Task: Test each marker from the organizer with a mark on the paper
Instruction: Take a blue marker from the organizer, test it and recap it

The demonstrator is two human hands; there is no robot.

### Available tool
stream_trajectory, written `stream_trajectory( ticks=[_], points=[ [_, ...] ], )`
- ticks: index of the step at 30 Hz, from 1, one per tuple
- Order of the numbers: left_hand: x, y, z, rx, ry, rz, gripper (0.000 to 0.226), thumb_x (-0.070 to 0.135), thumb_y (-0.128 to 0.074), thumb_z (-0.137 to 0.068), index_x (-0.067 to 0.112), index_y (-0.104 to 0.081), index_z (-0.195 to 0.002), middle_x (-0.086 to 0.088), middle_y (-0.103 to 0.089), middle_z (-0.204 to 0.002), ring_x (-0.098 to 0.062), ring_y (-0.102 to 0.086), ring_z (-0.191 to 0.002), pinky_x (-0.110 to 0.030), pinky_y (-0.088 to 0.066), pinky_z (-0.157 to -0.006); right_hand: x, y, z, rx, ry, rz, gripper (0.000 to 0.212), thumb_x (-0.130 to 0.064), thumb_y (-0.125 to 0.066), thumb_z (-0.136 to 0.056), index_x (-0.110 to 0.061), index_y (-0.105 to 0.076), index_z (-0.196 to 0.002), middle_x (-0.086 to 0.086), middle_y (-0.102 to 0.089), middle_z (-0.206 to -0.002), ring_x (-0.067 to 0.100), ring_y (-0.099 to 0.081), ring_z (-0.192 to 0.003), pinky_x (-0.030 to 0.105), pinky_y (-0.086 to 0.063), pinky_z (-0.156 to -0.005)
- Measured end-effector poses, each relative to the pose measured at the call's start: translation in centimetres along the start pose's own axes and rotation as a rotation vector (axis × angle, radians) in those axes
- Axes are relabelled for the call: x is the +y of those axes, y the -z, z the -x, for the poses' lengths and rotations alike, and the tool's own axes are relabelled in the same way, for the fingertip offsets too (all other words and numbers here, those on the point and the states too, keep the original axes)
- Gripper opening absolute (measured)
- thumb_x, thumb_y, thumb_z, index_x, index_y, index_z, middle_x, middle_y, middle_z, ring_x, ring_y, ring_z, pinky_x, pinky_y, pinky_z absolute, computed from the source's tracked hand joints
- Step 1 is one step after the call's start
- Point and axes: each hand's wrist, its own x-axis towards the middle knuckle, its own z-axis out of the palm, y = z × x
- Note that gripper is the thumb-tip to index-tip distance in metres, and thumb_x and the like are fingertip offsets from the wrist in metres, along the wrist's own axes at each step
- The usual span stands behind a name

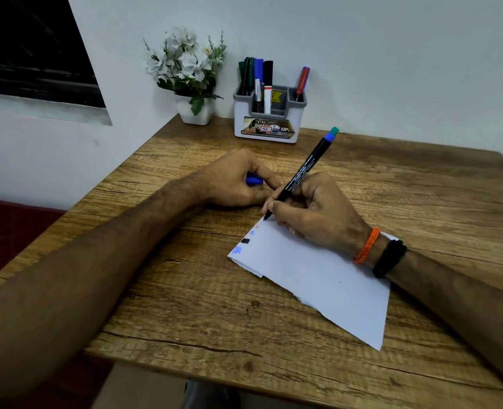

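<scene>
The right hand (312, 214) grips an uncapped marker (299, 172) in a writing hold, its tip touching the far corner of the paper (318, 278), at about twelve o'clock from the red, blue and black test marks along the sheet's left edge. The left hand (235, 181), at nine o'clock from the tip, curls around the blue cap (254, 180). This looks like the marking step. Next comes a short stroke, recapping, then a return to the organizer (269, 113) at twelve o'clock on the surface (185, 290).
</scene>
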Motion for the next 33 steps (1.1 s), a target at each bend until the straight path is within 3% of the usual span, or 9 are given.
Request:
stream_trajectory(
  ticks=[3, 16, 26, 33],
  points=[
    [0.01, -0.01, 0.05, 0.003, 0.001, 0.003, 0.024, 0.013, -0.071, -0.083, 0.029, -0.076, -0.101, 0.023, -0.07, -0.089, 0.007, -0.063, -0.081, -0.025, -0.053, -0.083, -0.09, -0.02, 0.04, -0.029, 0.023, 0.023, 0.012, 0.0, -0.067, -0.086, -0.001, -0.076, -0.079, -0.021, -0.063, -0.052, -0.003, -0.058, -0.046, 0.007, -0.038, -0.045],
    [-0.08, -0.07, -0.06, -0.009, 0.002, 0.007, 0.023, 0.013, -0.071, -0.083, 0.026, -0.076, -0.101, 0.029, -0.066, -0.085, 0.012, -0.061, -0.079, -0.015, -0.048, -0.079, 0.0, -0.07, 0.01, 0.008, 0.005, 0.017, 0.01, -0.006, -0.07, -0.086, -0.002, -0.076, -0.079, -0.017, -0.061, -0.048, -0.002, -0.054, -0.041, 0.007, -0.036, -0.043],
    [-0.14, -0.05, -0.03, -0.011, 0.013, 0.005, 0.022, 0.015, -0.07, -0.083, 0.031, -0.075, -0.098, 0.023, -0.07, -0.089, 0.004, -0.064, -0.083, -0.035, -0.054, -0.089, -0.08, -0.05, -0.02, -0.033, 0.007, 0.009, 0.011, -0.003, -0.067, -0.088, 0.0, -0.076, -0.081, -0.016, -0.061, -0.048, -0.002, -0.054, -0.04, 0.007, -0.036, -0.043],
    [-0.11, -0.06, -0.09, -0.01, 0.016, -0.001, 0.023, 0.014, -0.07, -0.083, 0.027, -0.076, -0.101, 0.03, -0.065, -0.085, 0.012, -0.061, -0.08, -0.026, -0.051, -0.087, -0.05, -0.02, -0.05, -0.031, 0.02, 0.029, 0.011, -0.002, -0.068, -0.088, 0.0, -0.076, -0.081, -0.018, -0.061, -0.048, -0.003, -0.055, -0.041, 0.006, -0.036, -0.043]
  ],
)
